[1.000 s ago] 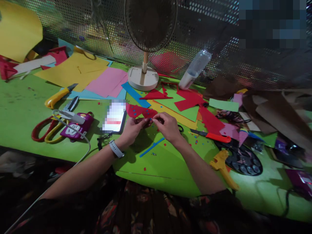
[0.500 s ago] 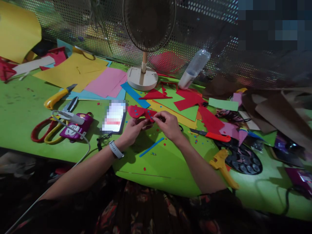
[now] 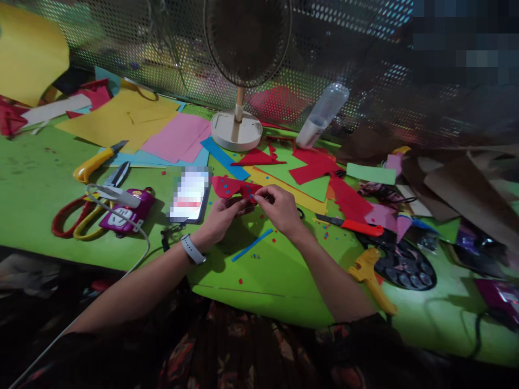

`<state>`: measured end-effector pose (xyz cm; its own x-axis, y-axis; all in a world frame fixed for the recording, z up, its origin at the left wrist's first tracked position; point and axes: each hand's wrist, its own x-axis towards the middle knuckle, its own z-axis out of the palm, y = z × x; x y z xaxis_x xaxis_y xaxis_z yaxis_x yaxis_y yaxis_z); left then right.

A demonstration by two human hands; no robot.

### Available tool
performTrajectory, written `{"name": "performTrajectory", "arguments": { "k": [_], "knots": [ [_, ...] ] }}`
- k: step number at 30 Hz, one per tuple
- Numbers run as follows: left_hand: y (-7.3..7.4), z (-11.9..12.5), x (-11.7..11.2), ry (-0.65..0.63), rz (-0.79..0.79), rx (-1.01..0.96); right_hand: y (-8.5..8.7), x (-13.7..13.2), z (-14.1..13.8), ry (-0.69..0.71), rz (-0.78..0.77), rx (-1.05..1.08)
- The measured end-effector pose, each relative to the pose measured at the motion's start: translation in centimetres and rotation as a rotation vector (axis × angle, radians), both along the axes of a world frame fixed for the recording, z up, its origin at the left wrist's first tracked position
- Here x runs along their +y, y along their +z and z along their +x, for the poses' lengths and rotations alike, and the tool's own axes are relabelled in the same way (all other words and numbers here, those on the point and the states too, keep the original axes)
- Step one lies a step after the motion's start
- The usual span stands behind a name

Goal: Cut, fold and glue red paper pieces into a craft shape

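Between my hands is a red paper cutout (image 3: pixel 224 187) dotted with small blue paper bits. My left hand (image 3: pixel 221 215), with a pale watch band on its wrist, pinches the cutout's lower edge between thumb and fingers. The fingertips of my right hand (image 3: pixel 279 208) are pressed together at the cutout's right end; any tiny piece between them is too small to make out. Below the hands a thin blue paper strip (image 3: pixel 252 245) lies on the green table (image 3: pixel 259 278), with tiny red and blue scraps around it.
A phone (image 3: pixel 190 194), scissors (image 3: pixel 83 208), a yellow cutter (image 3: pixel 95 162) and a purple device (image 3: pixel 125 213) with a cable lie left. Behind stand a fan (image 3: pixel 237 132) and a tilted bottle (image 3: pixel 322 116). Right are an orange cutter (image 3: pixel 357 226), a yellow glue gun (image 3: pixel 373 281) and a black palette (image 3: pixel 409 265).
Almost nothing differs. Both hands stay at the red cutout in nearly the same pose, and the view has shifted very slightly.
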<state>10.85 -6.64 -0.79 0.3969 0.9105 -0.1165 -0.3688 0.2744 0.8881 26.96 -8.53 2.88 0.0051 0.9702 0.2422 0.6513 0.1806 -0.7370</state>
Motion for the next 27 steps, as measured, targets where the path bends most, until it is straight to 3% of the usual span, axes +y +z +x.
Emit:
{"name": "performTrajectory", "arguments": {
  "k": [19,27],
  "knots": [
    [0.13,0.11,-0.07,0.012,0.005,-0.013,-0.02,-0.27,-0.52,-0.027,0.039,-0.021],
    [0.09,-0.04,0.00,0.012,0.026,-0.018,-0.15,0.16,0.14,-0.117,0.002,0.177]
  ]
}}
